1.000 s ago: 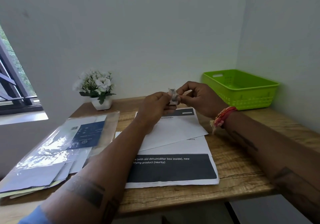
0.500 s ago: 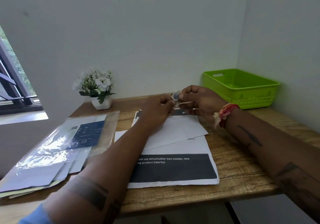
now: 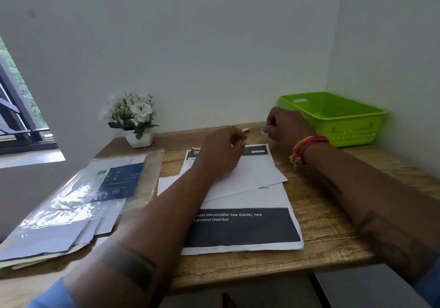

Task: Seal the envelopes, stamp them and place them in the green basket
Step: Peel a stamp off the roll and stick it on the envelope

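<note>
Wooden desk (image 3: 328, 215) in a white corner: a white envelope (image 3: 252, 176) lies on printed sheets (image 3: 247, 226). Left hand (image 3: 221, 153) hovers curled over it; right hand (image 3: 288, 124) pinches something small and blurred, just beside the green basket (image 3: 338, 119).

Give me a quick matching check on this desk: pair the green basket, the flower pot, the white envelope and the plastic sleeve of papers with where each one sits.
Things:
1. green basket
2. flower pot
3. white envelope
4. plastic sleeve of papers

Places:
A. near left of the desk
B. on the printed sheets, mid-desk
C. far right corner, by the wall
D. far left, against the back wall

Pairs: 1-C, 2-D, 3-B, 4-A
</note>
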`<state>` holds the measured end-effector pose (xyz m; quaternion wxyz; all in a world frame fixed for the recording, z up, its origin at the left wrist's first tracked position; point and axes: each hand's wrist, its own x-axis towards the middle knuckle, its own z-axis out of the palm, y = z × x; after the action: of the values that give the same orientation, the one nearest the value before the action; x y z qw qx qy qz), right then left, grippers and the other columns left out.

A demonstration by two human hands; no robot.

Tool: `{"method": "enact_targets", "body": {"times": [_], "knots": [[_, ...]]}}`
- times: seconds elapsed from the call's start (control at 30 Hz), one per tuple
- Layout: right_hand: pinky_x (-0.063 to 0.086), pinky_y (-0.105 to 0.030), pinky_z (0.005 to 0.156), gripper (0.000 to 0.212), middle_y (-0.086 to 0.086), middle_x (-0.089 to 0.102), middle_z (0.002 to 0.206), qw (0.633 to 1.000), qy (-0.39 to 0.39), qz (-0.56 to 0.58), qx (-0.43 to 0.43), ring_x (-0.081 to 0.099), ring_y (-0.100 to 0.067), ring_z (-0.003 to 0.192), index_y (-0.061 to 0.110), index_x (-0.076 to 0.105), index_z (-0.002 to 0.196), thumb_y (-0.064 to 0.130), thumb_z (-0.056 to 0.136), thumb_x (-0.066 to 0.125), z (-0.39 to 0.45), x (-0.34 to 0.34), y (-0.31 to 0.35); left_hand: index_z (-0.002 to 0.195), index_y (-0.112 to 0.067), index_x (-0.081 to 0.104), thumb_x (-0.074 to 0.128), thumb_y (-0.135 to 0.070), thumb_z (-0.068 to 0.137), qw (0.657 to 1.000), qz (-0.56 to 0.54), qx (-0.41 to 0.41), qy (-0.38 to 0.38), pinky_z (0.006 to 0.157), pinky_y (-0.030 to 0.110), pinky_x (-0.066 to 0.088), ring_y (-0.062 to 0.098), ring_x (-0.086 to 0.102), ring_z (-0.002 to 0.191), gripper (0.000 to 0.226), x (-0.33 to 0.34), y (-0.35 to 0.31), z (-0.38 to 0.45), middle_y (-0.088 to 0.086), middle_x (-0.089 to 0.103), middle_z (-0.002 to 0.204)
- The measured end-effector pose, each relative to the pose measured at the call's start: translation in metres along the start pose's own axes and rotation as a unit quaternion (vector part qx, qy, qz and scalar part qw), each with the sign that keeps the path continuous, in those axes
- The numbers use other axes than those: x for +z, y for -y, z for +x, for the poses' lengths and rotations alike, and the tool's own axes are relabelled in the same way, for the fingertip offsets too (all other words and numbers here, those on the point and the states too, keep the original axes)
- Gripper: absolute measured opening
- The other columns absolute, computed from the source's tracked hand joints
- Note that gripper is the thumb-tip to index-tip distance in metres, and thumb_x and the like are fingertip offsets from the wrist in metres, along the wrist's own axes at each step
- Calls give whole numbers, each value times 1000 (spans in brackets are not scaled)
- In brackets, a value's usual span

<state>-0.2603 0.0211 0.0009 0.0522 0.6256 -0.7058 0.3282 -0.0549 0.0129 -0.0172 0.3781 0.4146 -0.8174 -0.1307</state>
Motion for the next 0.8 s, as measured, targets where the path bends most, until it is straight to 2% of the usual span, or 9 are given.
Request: {"method": "enact_targets", "body": {"times": [0.1, 0.2, 0.33, 0.4, 0.53, 0.6, 0.67, 0.73, 0.8], "knots": [[52, -39, 79, 10, -10, 67, 100, 996, 43, -84, -12, 60, -31, 96, 21, 59, 94, 30, 92, 62, 1, 9, -2, 99, -25, 75, 61, -21, 92, 998, 48, 5, 32, 75, 15, 34, 7, 60, 91, 17, -3, -1, 1, -14, 66, 88], [53, -41, 83, 12, -5, 68, 98, 996, 50, -76, -13, 61, -29, 98, 24, 59, 90, 35, 90, 64, 1, 10, 0, 96, -24, 78, 64, -23, 91, 994, 68, 8, 90, 73, 19, 35, 5, 56, 83, 15, -6, -4, 0, -16, 63, 82], [46, -26, 64, 15, 5, 69, 83, 998, 27, 59, 23, 61, -9, 77, 21, 67, 83, 34, 83, 75, 0, 0, 5, 91, -26, 79, 74, -30, 87, 987, 41, 21, 153, 75, 17, 42, 4, 62, 83, 8, -7, 0, -6, -12, 73, 86], [48, -26, 64, 14, 5, 70, 80, 986, 28, 157, 47, 63, -9, 74, 17, 69, 83, 28, 82, 77, -4, -10, 9, 94, -26, 79, 76, -29, 86, 987, 30, 23, 159, 76, 14, 42, 2, 62, 82, 9, -6, 2, -7, -12, 72, 87], [52, -28, 58, 9, -8, 74, 78, 910, 194, 357, 84, 66, -18, 68, 9, 66, 83, 9, 85, 74, -20, -17, 9, 96, -23, 79, 73, -25, 88, 988, 34, 22, 149, 67, 3, 35, -1, 56, 75, 9, -7, 4, -6, -15, 65, 80], [50, -26, 54, 8, -12, 74, 80, 886, 253, 379, 83, 66, -18, 67, 7, 65, 85, 4, 87, 71, -25, -14, 9, 88, -19, 78, 69, -26, 91, 991, 30, 5, 134, 63, 13, 37, -1, 53, 66, 11, -8, 4, -7, -12, 64, 72], [51, -25, 54, 9, -16, 74, 85, 880, 263, 389, 75, 68, -20, 69, 6, 65, 90, 3, 86, 73, -25, -9, 9, 82, -15, 75, 62, -24, 94, 993, 11, -26, 111, 62, 26, 40, 7, 54, 61, 20, -9, 1, -8, -5, 68, 72], [53, -26, 56, 11, -17, 74, 86, 883, 244, 393, 73, 69, -23, 72, 5, 67, 92, 4, 84, 75, -24, -6, 11, 84, -12, 75, 53, -21, 94, 992, -56, -66, 95, 62, 30, 48, 17, 61, 63, 26, -11, -5, -8, -1, 74, 79], [55, -29, 61, 14, -17, 74, 85, 887, 233, 392, 70, 69, -25, 74, 4, 69, 94, 5, 83, 77, -24, -4, 12, 86, -10, 73, 50, -26, 96, 985, -104, -97, 98, 61, 27, 49, 20, 65, 66, 29, -13, -9, -9, 0, 77, 84]]}}
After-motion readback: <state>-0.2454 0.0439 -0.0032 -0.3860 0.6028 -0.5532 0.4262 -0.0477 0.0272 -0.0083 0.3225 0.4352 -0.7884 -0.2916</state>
